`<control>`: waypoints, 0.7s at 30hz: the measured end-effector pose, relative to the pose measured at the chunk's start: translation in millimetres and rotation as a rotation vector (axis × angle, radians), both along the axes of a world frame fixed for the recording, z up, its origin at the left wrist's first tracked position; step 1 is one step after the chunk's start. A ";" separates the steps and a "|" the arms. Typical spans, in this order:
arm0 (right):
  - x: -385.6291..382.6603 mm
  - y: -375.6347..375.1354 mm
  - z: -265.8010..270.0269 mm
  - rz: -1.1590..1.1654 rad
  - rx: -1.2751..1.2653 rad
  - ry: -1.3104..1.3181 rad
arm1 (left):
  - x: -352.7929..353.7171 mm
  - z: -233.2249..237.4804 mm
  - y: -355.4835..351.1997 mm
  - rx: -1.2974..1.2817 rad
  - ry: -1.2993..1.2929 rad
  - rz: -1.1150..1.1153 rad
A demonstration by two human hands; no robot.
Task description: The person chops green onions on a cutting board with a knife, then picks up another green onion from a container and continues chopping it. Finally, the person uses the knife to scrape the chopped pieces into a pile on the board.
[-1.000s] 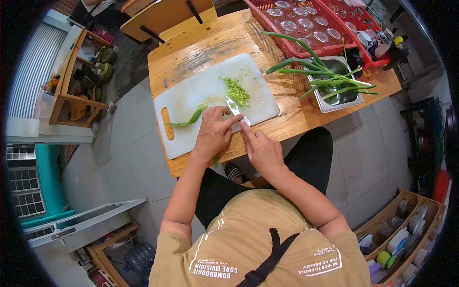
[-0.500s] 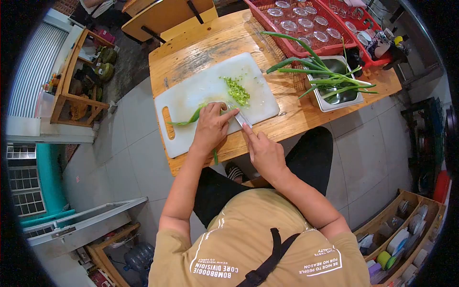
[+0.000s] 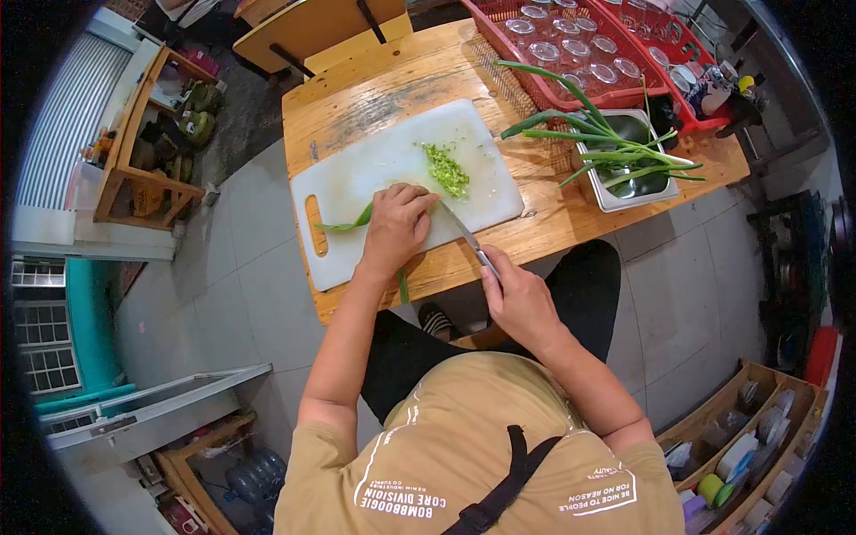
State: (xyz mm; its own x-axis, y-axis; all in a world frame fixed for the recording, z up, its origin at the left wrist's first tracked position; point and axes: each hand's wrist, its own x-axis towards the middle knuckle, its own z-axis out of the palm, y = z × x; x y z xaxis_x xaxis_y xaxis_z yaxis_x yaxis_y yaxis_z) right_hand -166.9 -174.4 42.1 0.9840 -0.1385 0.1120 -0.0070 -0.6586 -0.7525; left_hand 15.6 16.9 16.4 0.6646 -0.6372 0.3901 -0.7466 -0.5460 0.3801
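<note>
A white cutting board (image 3: 357, 178) lies at an angle on the wooden table. My left hand (image 3: 399, 218) presses down on green onion stalks, its fingers closed over them. One green leaf (image 3: 348, 223) sticks out to the left of that hand, and another hangs over the table edge below it. In my right hand (image 3: 517, 299) is a knife (image 3: 464, 227), gripped by the handle, its blade slanting up to the left with the tip close to my left fingertips. A heap of chopped green onion (image 3: 446, 171) sits on the board beyond the blade.
A metal container (image 3: 629, 192) at the right holds whole green onions (image 3: 615, 143) that stick out over its rim. Behind it stand a red basket (image 3: 526, 89) of upturned glasses and a second red basket (image 3: 687, 111). A wooden chair (image 3: 321, 36) is at the far side.
My right hand has drawn the knife back, down and to the right, away from my left fingers, and more blade shows. My left hand stays almost in place on the stalks.
</note>
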 end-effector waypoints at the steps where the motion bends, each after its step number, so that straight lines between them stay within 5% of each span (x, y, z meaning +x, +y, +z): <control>1: 0.2 -1.6 2.0 -0.008 0.050 0.039 | -0.4 -0.4 0.2 0.000 0.000 0.004; 8: 5.5 -9.2 5.6 0.005 0.156 0.079 | -2.4 -7.7 0.2 -0.093 -0.027 0.118; 21: 32.0 15.6 -33.7 0.080 -0.089 0.051 | -4.5 -15.3 -5.9 -0.031 -0.059 0.210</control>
